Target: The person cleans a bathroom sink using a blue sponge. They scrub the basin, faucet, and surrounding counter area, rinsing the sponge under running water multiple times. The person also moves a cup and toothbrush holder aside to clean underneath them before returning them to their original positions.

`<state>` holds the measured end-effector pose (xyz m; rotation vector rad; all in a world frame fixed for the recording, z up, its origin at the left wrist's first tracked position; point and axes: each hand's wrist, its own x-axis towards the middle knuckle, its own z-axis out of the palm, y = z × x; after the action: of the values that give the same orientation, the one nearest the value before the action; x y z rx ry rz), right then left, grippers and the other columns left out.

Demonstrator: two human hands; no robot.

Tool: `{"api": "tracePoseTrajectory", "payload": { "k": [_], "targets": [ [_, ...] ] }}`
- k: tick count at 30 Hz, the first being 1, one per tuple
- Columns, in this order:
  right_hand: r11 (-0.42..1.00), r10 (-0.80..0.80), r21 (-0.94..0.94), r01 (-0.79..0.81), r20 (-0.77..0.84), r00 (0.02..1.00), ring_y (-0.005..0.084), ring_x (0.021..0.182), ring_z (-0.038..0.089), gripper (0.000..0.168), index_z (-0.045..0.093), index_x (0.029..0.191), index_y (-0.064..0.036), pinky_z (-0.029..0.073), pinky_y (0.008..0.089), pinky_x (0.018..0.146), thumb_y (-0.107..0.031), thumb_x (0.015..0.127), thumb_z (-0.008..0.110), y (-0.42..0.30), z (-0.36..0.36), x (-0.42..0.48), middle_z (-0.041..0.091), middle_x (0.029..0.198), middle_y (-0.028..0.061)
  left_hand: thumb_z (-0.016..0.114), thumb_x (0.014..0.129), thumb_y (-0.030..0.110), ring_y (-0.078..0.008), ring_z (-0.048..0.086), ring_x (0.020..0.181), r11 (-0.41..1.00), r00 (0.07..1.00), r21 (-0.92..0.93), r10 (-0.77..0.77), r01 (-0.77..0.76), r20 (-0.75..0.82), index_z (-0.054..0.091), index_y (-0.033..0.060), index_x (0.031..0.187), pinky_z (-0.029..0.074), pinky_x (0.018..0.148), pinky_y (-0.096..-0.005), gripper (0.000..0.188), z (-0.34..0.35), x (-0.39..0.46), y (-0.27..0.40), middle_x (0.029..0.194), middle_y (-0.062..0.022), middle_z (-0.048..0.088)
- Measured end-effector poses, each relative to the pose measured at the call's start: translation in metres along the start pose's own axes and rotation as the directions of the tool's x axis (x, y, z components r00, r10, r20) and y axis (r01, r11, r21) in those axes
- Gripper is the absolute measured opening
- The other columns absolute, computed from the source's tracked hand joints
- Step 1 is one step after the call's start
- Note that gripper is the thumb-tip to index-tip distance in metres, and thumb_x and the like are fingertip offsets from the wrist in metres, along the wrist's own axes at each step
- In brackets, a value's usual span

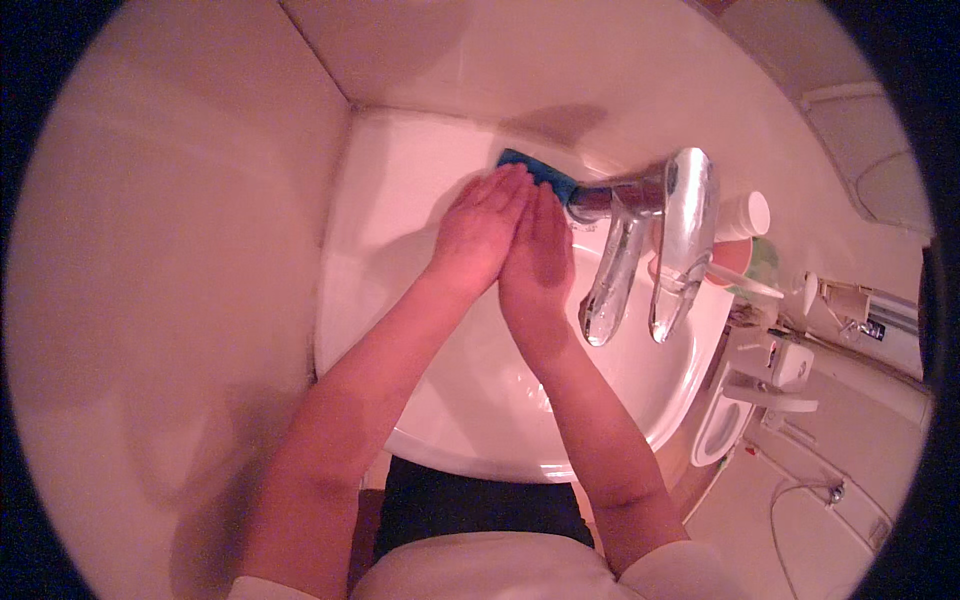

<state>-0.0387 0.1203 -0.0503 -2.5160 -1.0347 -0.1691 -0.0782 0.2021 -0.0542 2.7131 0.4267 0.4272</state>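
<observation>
A flat blue sponge (559,180) lies at the back ledge of the white washbasin (397,172), just left of the chrome tap (634,199). My left hand (480,229) rests its fingers on the sponge's left part. Pressed close beside it, my right hand (536,251) has its fingertips on the sponge too, near the tap's base. Both hands hold the sponge against the ledge, and they hide its near side. The tap's spout (607,300) and lever (679,247) reach forward over the bowl, right of my right hand.
Right of the tap stand a white-capped container (750,214) and an orange cup (731,259). A tiled wall (187,225) borders the basin on the left. Farther right are a toilet (724,431) and a shower hose (776,517).
</observation>
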Motion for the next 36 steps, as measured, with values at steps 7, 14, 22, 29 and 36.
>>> {"api": "tracePoseTrajectory", "payload": {
  "k": [7,14,22,29,36],
  "targets": [
    [0.998,-0.036,-0.055,0.034,-0.041,0.998,0.0318,0.111,0.045,0.040,0.045,0.117,0.005,0.037,0.0384,0.093,-0.008,0.079,0.043,0.008,-0.010,0.018,0.047,0.120,0.0208,0.040,0.082,0.017,-0.0179,0.036,0.123,0.998,0.998,0.054,0.011,-0.014,0.058,0.048,0.0085,0.120,0.026,0.102,-0.0414,0.040,-0.009,0.021,-0.001,0.130,-0.0053,0.042],
    [0.975,-0.216,0.061,0.212,0.063,0.974,0.0263,0.113,0.045,0.043,0.048,0.118,-0.008,0.032,0.0443,0.095,-0.009,0.076,0.048,-0.006,-0.012,-0.001,0.047,0.123,0.0120,0.041,0.080,0.013,-0.0243,0.045,0.115,0.973,0.988,0.169,-0.151,0.156,-0.042,0.048,0.0025,0.118,0.032,0.097,-0.0394,0.040,-0.022,-0.024,-0.008,0.125,-0.0120,0.046],
    [0.870,-0.423,0.369,0.328,0.215,0.880,0.0232,0.115,0.044,0.042,0.048,0.118,-0.010,0.029,0.0481,0.097,-0.012,0.076,0.048,-0.082,0.014,-0.034,0.044,0.127,0.0068,0.045,0.079,0.013,-0.0284,0.038,0.120,0.827,0.888,0.347,-0.458,0.442,-0.041,0.042,-0.0025,0.122,0.028,0.101,-0.0379,0.046,-0.056,-0.114,-0.043,0.128,-0.0155,0.042],
    [0.986,-0.163,0.072,0.150,0.246,0.956,0.0251,0.115,0.042,0.043,0.046,0.120,-0.006,0.028,0.0465,0.098,-0.010,0.077,0.047,-0.024,-0.012,-0.047,0.042,0.128,0.0095,0.038,0.084,0.017,-0.0247,0.024,0.128,0.942,0.947,0.100,-0.320,0.321,-0.021,0.034,-0.0036,0.127,0.020,0.105,-0.0377,0.048,-0.011,-0.061,0.002,0.136,-0.0137,0.031],
    [0.959,-0.257,-0.101,0.265,0.084,0.963,0.0303,0.110,0.045,0.040,0.046,0.117,-0.002,0.032,0.0435,0.096,-0.007,0.078,0.044,-0.011,-0.005,0.004,0.045,0.124,0.0138,0.039,0.083,0.018,-0.0262,0.032,0.125,0.940,0.974,0.263,-0.190,0.217,-0.125,0.038,-0.0008,0.126,0.025,0.103,-0.0373,0.047,-0.021,0.008,-0.043,0.133,-0.0135,0.036]
  ]
}}
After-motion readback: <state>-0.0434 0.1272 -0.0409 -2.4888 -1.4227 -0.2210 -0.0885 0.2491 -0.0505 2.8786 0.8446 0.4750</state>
